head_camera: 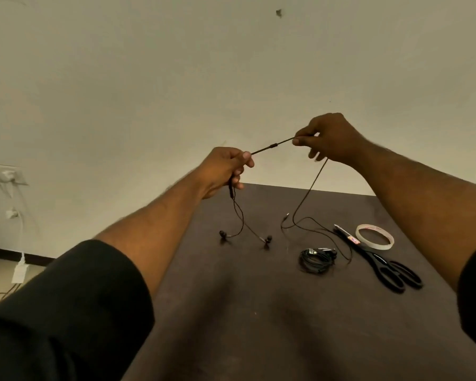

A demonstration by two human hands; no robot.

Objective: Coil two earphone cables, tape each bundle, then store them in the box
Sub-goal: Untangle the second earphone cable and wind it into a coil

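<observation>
A black earphone cable is stretched taut in the air between my two hands, above the far end of the dark table. My left hand pinches one end of the stretch; two earbuds hang from it down to the tabletop. My right hand pinches the other end, and the rest of the cable drops to the table, where its plug lies. A second earphone lies coiled in a bundle on the table. A roll of tape lies at the right. No box is in view.
Black-handled scissors lie between the coiled bundle and the tape roll. A pale wall stands behind the table. At the left, a wall socket has a charger and white cables hanging to the floor.
</observation>
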